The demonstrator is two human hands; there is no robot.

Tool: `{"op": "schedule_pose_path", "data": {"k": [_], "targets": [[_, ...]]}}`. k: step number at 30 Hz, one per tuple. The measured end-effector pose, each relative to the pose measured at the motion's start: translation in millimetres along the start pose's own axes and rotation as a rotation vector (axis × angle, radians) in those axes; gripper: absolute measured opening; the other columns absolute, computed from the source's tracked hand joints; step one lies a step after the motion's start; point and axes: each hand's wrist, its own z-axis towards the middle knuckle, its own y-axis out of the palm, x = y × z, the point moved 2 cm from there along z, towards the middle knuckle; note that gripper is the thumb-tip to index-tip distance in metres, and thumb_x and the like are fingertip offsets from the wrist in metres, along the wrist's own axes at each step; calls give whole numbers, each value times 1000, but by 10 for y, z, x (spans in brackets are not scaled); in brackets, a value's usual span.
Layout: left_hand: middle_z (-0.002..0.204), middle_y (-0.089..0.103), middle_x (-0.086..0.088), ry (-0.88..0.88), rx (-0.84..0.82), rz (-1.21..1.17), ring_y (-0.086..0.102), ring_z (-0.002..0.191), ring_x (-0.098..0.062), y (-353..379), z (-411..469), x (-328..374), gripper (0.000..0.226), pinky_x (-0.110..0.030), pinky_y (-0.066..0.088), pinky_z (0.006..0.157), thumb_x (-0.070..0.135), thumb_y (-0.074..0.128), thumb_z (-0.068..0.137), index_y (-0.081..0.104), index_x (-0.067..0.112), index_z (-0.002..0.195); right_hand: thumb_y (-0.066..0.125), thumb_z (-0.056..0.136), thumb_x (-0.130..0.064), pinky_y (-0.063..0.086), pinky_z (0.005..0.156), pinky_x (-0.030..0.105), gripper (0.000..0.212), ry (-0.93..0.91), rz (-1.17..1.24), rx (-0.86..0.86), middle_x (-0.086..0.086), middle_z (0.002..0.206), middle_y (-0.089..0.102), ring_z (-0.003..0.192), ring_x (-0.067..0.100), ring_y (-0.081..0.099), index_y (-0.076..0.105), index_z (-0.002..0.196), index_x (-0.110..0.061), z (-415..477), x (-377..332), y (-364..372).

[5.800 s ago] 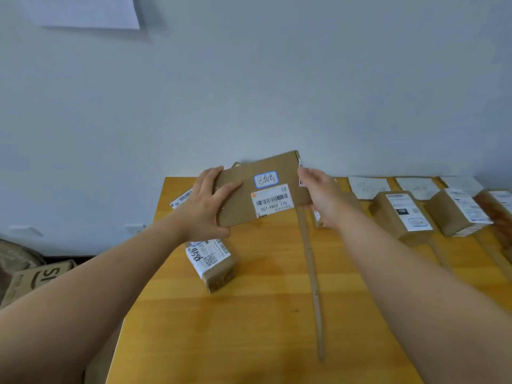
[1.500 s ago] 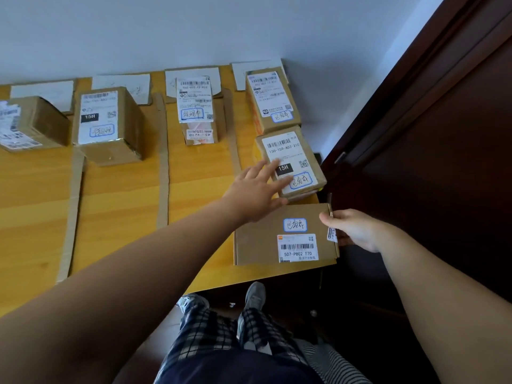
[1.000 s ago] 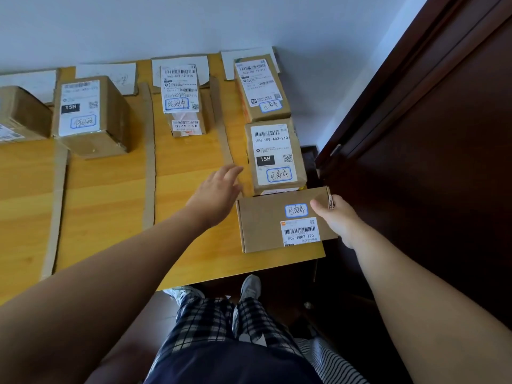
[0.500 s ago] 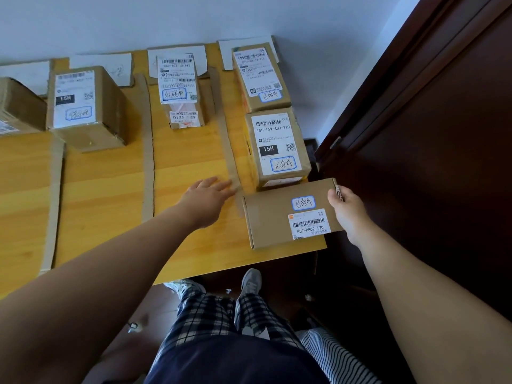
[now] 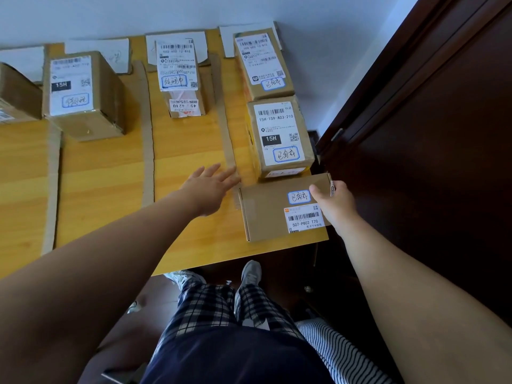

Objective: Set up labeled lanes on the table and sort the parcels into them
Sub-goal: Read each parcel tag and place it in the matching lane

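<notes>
Flat parcel lies at the near right corner of the table, long axis left to right, touching the 15H-159 box (same lane). Right hand grips its right end; left hand, fingers spread, hovers just left of it.

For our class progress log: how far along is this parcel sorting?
Done: cardboard strips and label cards mark lanes holding parcels. In hand: the right hand grips the flat parcel at the rightmost lane's near end; the left hand hovers open. Left: letting go.
</notes>
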Motion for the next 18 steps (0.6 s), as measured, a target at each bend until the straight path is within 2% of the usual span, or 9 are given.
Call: {"op": "schedule_pose_path", "data": {"k": [4, 8, 11, 14, 18], "targets": [[161, -6, 7, 1, 6, -13, -3, 148, -26, 53, -48, -19, 65, -46, 7, 118, 14, 34, 101, 0, 33, 152, 67, 85, -38, 51, 75, 33, 43, -2, -30, -13, 8, 116, 63, 94, 22, 63, 55, 116, -11, 11, -24, -1], [161, -2, 7, 11, 8, -24, -1, 148, -26, 7, -44, -23, 61, -45, 7, 118, 15, 32, 101, 4, 33, 152, 66, 82, -44, 53, 88, 41, 49, 8, -78, 1, 9, 118, 62, 103, 27, 62, 54, 117, -13, 7, -71, 8], [161, 5, 5, 22, 33, -38, 2, 148, -27, -50, -51, -6, 56, -45, 9, 118, 17, 32, 102, 12, 31, 152, 64, 81, -45, 53, 87, 42, 53, 23, -110, 16, 10, 121, 59, 103, 28, 62, 51, 122, -14, -7, -114, 15], [161, 9, 3, 14, 70, -70, 4, 148, -27, -107, -107, -14, 53, -44, 10, 117, 20, 33, 102, 16, 28, 152, 61, 84, -41, 49, 89, 39, 54, 8, -152, 57, 12, 127, 54, 112, 31, 56, 49, 128, -11, -30, -177, -13], [161, 12, 1, -9, 122, -92, 5, 148, -27, -213, -250, -104, 51, -44, 13, 117, 24, 36, 102, 22, 26, 150, 55, 90, -33, 46, 97, 45, 52, -52, -233, 132, 15, 136, 45, 122, 35, 48, 45, 135, -11, -91, -341, -115]]}}
